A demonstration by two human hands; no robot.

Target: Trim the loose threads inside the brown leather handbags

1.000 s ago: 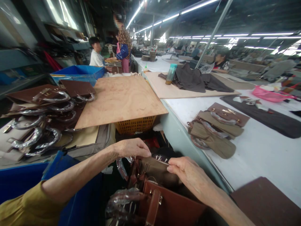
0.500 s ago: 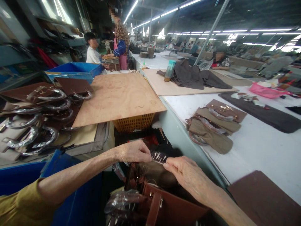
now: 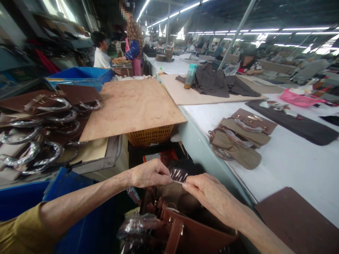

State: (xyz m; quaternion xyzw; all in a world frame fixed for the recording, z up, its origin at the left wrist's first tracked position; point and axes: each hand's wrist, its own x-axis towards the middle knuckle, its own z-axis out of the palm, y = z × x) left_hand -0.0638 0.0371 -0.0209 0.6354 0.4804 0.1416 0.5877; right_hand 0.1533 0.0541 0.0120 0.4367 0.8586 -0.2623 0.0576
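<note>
A brown handbag (image 3: 197,231) stands open-topped in front of my body, its strap tabs and metal fittings facing me. At its far side an olive-brown panel (image 3: 177,194) rises to a thin pale edge. My left hand (image 3: 150,173) is closed, pinching that edge at its left. A short way along, my right hand (image 3: 206,188) pinches the same edge between thumb and fingers. A plastic-wrapped handle (image 3: 141,224) lies at the bag's left. Behind the hands shows dark cloth with white marks (image 3: 178,174). The fingertips' exact hold is partly hidden.
Bag parts with plastic-wrapped handles (image 3: 53,123) are piled at left, beside a plywood board (image 3: 135,106) over a yellow basket (image 3: 150,135). Blue bins (image 3: 76,211) stand left. On the white table (image 3: 286,165) lie bag pieces (image 3: 238,139) and a brown panel (image 3: 298,218). Co-workers are farther back.
The view has shifted slightly, so the tables sit a little higher and farther left. Both hands keep their pinch on the edge, with hardly any movement.
</note>
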